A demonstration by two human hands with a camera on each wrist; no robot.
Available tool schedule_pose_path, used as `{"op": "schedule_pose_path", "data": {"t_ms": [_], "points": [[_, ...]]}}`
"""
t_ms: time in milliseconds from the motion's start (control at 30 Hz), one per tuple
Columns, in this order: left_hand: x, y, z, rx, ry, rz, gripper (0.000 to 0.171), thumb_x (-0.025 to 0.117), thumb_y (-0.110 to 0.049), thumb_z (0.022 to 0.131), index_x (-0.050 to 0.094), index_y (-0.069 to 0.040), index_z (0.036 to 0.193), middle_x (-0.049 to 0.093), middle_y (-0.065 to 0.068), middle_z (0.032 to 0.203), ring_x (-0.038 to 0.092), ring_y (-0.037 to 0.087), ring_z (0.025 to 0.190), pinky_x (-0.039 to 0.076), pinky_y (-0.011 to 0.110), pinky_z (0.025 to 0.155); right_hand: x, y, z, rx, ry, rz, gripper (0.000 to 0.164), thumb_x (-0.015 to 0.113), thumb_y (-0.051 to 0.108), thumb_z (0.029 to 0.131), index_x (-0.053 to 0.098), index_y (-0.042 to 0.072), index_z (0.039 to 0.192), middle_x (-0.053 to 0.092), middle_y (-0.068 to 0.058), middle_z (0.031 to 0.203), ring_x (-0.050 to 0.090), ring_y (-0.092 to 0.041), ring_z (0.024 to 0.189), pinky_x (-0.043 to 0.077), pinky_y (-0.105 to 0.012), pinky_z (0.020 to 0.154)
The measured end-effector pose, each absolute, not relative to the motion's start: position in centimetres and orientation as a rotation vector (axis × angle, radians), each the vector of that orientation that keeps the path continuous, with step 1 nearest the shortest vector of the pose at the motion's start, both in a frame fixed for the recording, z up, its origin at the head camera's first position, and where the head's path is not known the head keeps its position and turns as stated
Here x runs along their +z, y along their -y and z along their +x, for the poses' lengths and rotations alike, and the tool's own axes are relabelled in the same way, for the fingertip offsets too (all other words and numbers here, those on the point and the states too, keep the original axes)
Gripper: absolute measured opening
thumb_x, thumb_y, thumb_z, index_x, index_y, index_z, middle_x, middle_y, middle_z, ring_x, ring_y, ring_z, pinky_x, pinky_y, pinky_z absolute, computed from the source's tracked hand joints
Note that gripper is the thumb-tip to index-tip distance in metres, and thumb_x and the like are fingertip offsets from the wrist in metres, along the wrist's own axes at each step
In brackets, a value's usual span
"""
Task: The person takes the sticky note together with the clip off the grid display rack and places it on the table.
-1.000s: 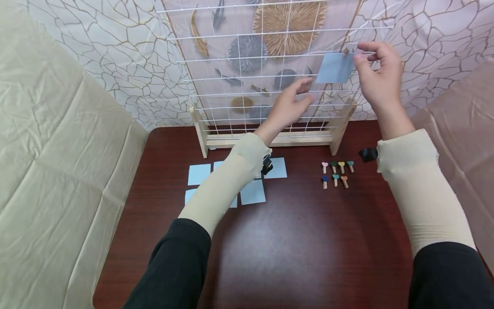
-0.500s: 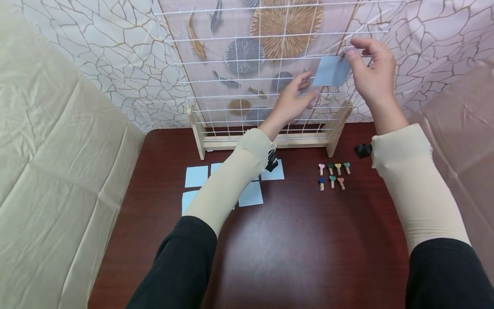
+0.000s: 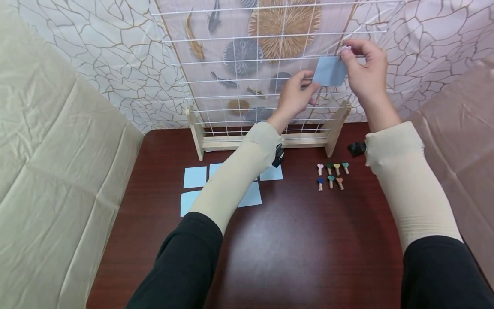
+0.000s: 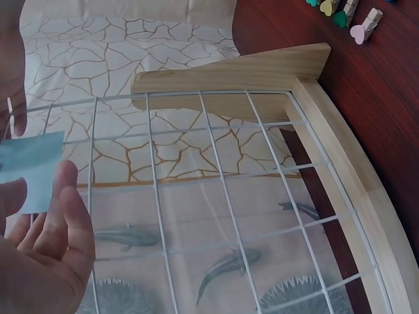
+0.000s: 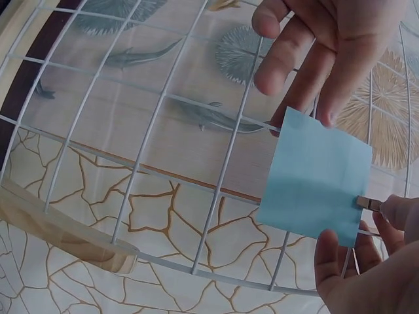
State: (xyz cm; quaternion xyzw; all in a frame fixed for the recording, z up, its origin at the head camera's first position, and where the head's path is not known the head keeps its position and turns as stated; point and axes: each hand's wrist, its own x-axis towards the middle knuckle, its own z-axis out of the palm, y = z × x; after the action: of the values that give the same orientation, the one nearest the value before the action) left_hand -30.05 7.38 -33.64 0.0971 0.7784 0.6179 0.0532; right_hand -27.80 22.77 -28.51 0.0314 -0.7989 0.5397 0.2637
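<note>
A square of light blue paper is up against the white wire grid. My right hand pinches a small wooden clothespin at the paper's upper right; its pale heart top shows by the thumb in the head view. In the right wrist view the pin's tip overlaps the paper's edge. My left hand holds the paper by its left edge, thumb in front and fingers partly hidden behind it. In the left wrist view, that hand's fingers are beside the paper and in front of the wires.
Several blue paper squares lie in two rows on the dark red table, partly covered by my left sleeve. Several heart-topped clothespins lie right of them. A wooden stand supports the grid, before a patterned cloth backdrop.
My left hand has moved in to the paper's left edge, its thumb now on it. My right hand has shifted slightly left with the clothespin, closer over the paper's corner.
</note>
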Motion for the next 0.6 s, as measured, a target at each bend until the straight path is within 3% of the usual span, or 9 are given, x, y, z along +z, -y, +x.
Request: {"op": "schedule_pose_path", "data": {"t_ms": [267, 600], "points": [[-33.5, -7.9, -30.0, 1.936, -2.485, 0.283, 0.029, 0.062, -0.021, 0.109, 0.069, -0.011, 0.136, 0.076, 0.002, 0.121, 0.077, 0.018, 0.075, 0.058, 0.018, 0.073, -29.5, -24.2, -29.2, 1.468, 2.162, 0.120, 0.022, 0.065, 0.012, 0.105, 0.077, 0.008, 0.123, 0.065, 0.016, 0.101, 0.056, -0.004, 0.110, 0.047, -0.025, 0.099], [-33.0, -8.0, -29.7, 1.875, -2.600, 0.284, 0.021, 0.063, -0.024, 0.109, 0.074, -0.012, 0.122, 0.078, 0.000, 0.109, 0.075, 0.012, 0.069, 0.055, 0.016, 0.070, -29.5, -24.4, -29.2, 1.457, 2.180, 0.124, 0.021, 0.065, 0.013, 0.105, 0.078, 0.010, 0.121, 0.065, 0.017, 0.103, 0.057, -0.006, 0.112, 0.049, -0.026, 0.099]]}}
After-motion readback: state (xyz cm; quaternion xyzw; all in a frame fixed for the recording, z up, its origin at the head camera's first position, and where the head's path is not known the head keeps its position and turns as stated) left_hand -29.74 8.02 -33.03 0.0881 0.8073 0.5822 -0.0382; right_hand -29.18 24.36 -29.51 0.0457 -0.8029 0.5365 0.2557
